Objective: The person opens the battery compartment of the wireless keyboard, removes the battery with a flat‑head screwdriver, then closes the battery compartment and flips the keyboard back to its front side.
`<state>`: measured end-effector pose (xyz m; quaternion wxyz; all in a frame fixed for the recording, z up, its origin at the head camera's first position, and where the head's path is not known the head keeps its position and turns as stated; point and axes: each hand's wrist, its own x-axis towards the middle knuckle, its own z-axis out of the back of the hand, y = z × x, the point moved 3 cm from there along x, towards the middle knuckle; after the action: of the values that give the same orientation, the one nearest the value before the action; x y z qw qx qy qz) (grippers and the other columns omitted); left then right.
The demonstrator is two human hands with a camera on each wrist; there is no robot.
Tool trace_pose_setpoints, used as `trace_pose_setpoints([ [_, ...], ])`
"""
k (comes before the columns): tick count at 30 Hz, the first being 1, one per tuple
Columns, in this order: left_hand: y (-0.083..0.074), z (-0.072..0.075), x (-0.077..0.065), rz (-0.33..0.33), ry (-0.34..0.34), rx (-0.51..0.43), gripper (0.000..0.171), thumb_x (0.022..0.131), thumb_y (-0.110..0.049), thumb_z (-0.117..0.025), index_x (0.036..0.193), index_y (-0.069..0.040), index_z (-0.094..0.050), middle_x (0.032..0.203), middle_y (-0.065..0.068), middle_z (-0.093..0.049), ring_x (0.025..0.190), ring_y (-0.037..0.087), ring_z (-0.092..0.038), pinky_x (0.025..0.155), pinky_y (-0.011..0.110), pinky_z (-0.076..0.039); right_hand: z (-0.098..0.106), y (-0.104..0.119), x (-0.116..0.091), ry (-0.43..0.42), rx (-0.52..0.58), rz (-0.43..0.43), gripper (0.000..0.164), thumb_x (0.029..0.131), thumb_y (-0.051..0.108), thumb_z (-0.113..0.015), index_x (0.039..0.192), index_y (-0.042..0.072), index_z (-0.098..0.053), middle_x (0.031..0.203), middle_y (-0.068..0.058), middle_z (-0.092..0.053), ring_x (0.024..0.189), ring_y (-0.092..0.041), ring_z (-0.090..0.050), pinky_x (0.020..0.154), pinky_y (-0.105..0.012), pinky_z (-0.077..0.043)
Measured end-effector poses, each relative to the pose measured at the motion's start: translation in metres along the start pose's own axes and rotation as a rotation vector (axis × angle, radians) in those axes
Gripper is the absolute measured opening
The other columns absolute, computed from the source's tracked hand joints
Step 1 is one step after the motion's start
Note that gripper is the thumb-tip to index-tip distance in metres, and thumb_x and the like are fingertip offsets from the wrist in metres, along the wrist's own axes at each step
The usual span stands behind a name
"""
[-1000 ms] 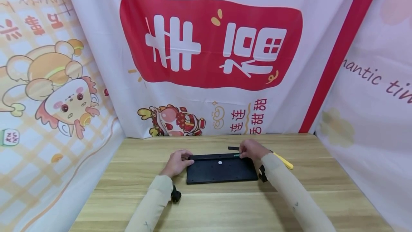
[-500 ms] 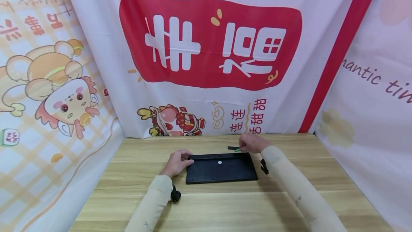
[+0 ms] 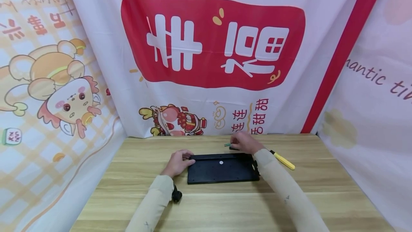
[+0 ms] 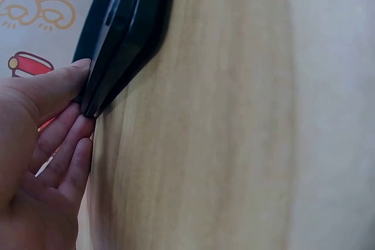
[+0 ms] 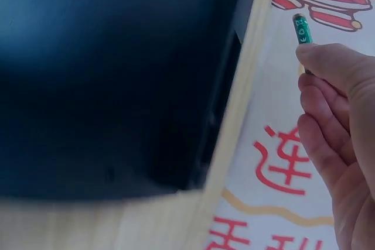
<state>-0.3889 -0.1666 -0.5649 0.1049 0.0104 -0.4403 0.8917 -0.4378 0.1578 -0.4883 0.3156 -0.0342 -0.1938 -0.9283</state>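
A black keyboard (image 3: 222, 173) lies underside up on the table, with a small round white sticker on it. My left hand (image 3: 176, 163) pinches its far left corner, thumb on top and fingers beneath; the left wrist view shows the thumb and the keyboard's edge (image 4: 126, 39) close up. Beyond the keyboard's far edge, my right hand (image 3: 246, 142) holds a small green battery (image 5: 302, 29) between thumb and fingers, one end sticking out. Just under that hand a narrow black strip (image 3: 233, 148) shows, partly covered.
A screwdriver with a yellow handle (image 3: 284, 161) lies right of the keyboard, its front end behind the right forearm. The wooden table (image 3: 212, 207) ends at a printed cloth (image 3: 209, 99) at the back, with more cloth on both sides.
My right hand has lifted the battery from the keyboard's far edge and carried it away and slightly left, over the black strip. The left hand keeps its grip on the corner.
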Motion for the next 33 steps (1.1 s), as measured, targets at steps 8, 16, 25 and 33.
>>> trace_pose_setpoints([
  [8,0.001,-0.001,-0.001,-0.002,0.0,-0.024,0.02,0.095,-0.018,-0.081,0.115,-0.015,-0.078,0.114,0.005,-0.076,0.107,0.021,-0.071,0.097,0.046,-0.059,-0.028,0.008,0.019,0.01,0.031,-0.066,0.004,0.094,0.011,-0.079,0.094,0.008,-0.076,0.086,0.002,-0.072,0.077,-0.008,-0.061,0.074,-0.03,-0.057],
  [16,0.003,-0.001,0.0,-0.006,0.002,-0.017,0.022,0.096,-0.019,-0.08,0.116,-0.014,-0.077,0.115,0.005,-0.075,0.108,0.022,-0.071,0.098,0.047,-0.059,-0.043,0.014,0.031,0.011,0.032,-0.083,0.005,0.089,0.008,-0.081,0.09,0.008,-0.076,0.083,0.0,-0.071,0.075,-0.01,-0.06,0.072,-0.031,-0.056],
  [25,-0.002,0.001,-0.001,0.001,0.007,-0.016,0.021,0.095,-0.018,-0.08,0.116,-0.014,-0.077,0.114,0.005,-0.075,0.107,0.021,-0.07,0.098,0.046,-0.059,-0.055,0.013,0.035,0.017,-0.03,-0.118,0.012,0.09,0.011,-0.084,0.083,0.013,-0.074,0.082,0.002,-0.07,0.076,-0.01,-0.06,0.074,-0.033,-0.057],
  [33,-0.002,0.001,-0.001,-0.002,0.014,-0.016,0.023,0.096,-0.018,-0.08,0.118,-0.012,-0.077,0.116,0.006,-0.075,0.107,0.022,-0.07,0.097,0.046,-0.059,-0.058,0.016,0.036,0.033,-0.063,-0.168,0.013,0.092,0.012,-0.082,0.082,0.016,-0.074,0.083,0.002,-0.071,0.076,-0.01,-0.061,0.075,-0.033,-0.058],
])
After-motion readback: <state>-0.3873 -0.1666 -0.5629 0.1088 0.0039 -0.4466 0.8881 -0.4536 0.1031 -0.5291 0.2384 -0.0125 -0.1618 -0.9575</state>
